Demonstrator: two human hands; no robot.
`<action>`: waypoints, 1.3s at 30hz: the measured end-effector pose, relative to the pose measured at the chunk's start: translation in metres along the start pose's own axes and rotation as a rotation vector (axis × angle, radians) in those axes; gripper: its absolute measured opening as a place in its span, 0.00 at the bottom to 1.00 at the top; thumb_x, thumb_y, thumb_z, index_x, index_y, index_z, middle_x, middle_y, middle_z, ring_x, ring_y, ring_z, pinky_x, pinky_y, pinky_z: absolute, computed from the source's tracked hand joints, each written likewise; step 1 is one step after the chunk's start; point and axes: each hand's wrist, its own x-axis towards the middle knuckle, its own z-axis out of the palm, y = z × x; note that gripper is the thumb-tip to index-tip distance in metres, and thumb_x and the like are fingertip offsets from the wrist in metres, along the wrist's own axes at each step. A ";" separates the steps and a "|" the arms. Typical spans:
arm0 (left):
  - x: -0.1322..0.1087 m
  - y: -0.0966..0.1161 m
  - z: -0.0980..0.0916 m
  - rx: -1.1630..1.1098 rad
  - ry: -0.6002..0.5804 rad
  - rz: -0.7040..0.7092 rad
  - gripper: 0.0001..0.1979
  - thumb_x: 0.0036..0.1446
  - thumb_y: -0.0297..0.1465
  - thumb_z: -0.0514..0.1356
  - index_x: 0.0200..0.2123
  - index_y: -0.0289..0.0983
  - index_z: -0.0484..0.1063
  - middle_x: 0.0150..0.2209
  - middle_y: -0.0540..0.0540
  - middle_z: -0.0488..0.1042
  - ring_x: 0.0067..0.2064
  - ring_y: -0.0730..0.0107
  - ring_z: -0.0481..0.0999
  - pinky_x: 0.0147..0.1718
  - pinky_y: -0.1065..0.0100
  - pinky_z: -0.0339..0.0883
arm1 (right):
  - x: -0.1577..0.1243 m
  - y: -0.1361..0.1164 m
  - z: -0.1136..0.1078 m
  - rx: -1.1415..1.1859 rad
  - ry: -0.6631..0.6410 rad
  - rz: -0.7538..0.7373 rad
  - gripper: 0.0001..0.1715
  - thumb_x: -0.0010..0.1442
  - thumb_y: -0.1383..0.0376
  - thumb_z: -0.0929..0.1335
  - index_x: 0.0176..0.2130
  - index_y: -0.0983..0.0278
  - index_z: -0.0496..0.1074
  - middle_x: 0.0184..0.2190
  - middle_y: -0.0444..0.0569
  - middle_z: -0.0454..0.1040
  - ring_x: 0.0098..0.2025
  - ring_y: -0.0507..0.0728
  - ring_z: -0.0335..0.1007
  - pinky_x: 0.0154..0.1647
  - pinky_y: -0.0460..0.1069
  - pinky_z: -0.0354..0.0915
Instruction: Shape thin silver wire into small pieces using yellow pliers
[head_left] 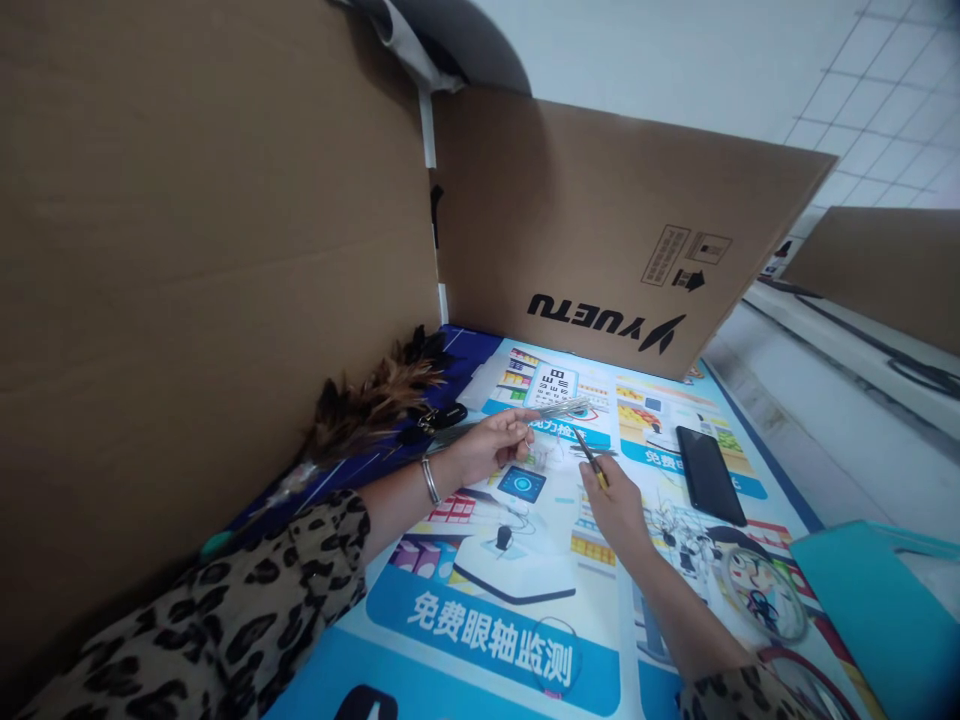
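Note:
My left hand (493, 447) is closed in a pinch on a bundle of thin silvery wires (564, 408), whose free ends point to the right. A fine strand seems to hang below the fingers. Closed as well, my right hand (616, 505) grips a slim tool with yellow handles and a dark pointed tip (589, 453). That tip points up toward the wires and stays a little apart from them. More thin dark pieces (592, 450) lie on the printed mat (525, 550) between the hands.
A black phone (711, 475) lies right of my right hand. Nearer are scattered wire bits (679, 535), a clear round coil (763, 595) and a teal box (877, 620). Brown feathers (375, 395) lie at the left. Cardboard panels (615, 220) stand behind and at the left.

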 end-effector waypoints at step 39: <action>-0.003 -0.010 0.006 0.117 -0.038 -0.044 0.17 0.49 0.32 0.61 0.42 0.30 0.67 0.30 0.44 0.69 0.27 0.75 0.70 0.29 0.70 0.62 | 0.000 -0.002 -0.002 -0.047 -0.061 -0.019 0.20 0.57 0.49 0.55 0.31 0.60 0.63 0.21 0.42 0.66 0.24 0.53 0.61 0.24 0.45 0.52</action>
